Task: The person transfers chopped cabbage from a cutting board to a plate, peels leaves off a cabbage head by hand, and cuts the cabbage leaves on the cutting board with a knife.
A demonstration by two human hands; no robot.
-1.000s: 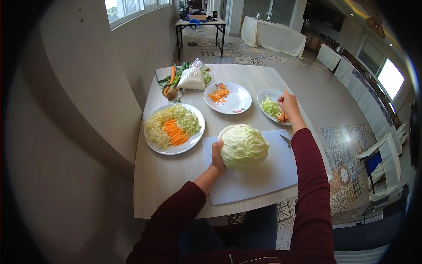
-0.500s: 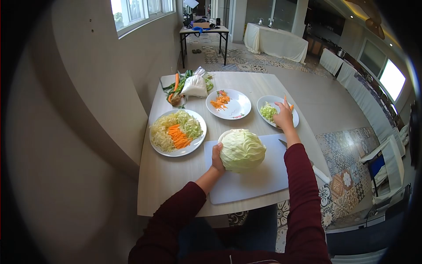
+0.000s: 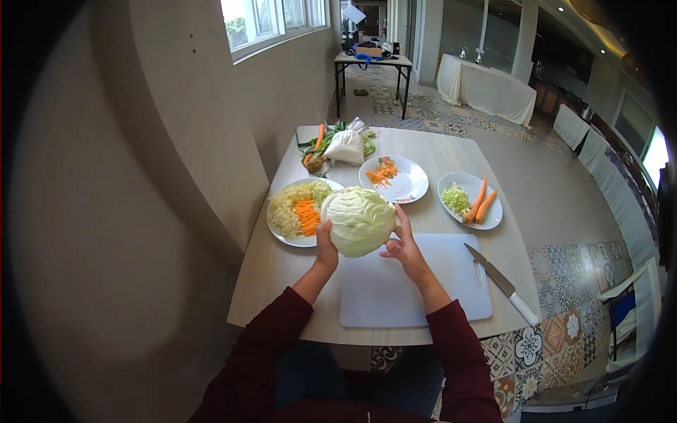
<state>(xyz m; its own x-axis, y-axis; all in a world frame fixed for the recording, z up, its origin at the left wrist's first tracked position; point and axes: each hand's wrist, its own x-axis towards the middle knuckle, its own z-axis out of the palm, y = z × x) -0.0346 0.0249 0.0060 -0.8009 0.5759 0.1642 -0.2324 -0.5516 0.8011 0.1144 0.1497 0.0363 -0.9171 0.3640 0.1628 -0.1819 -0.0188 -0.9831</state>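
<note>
A pale green cabbage point(image 3: 358, 220) is held up above the white cutting board point(image 3: 381, 296), towards its back left. My left hand point(image 3: 324, 247) grips the cabbage's left side, thumb up along it. On the other side, my right hand point(image 3: 405, 247) supports it with the fingers partly curled. Behind the cabbage, a plate point(image 3: 296, 242) of shredded cabbage point(image 3: 283, 211) and orange carrot strips point(image 3: 307, 217) is partly hidden. A knife point(image 3: 502, 282) with a white handle lies across the board's right edge, blade pointing away from me.
At the right, an oval plate point(image 3: 493, 220) bears chopped greens point(image 3: 455, 200) and two carrots point(image 3: 478, 204). A middle plate point(image 3: 412, 185) has carrot peelings point(image 3: 382, 172). At the back left lie a bag of white contents point(image 3: 345, 146) and leafy vegetables point(image 3: 317, 149). A wall stands left.
My right hand has come back from the right-hand plate to the cabbage. The cabbage has moved left and away from me, over the left plate's edge. The view has shifted.
</note>
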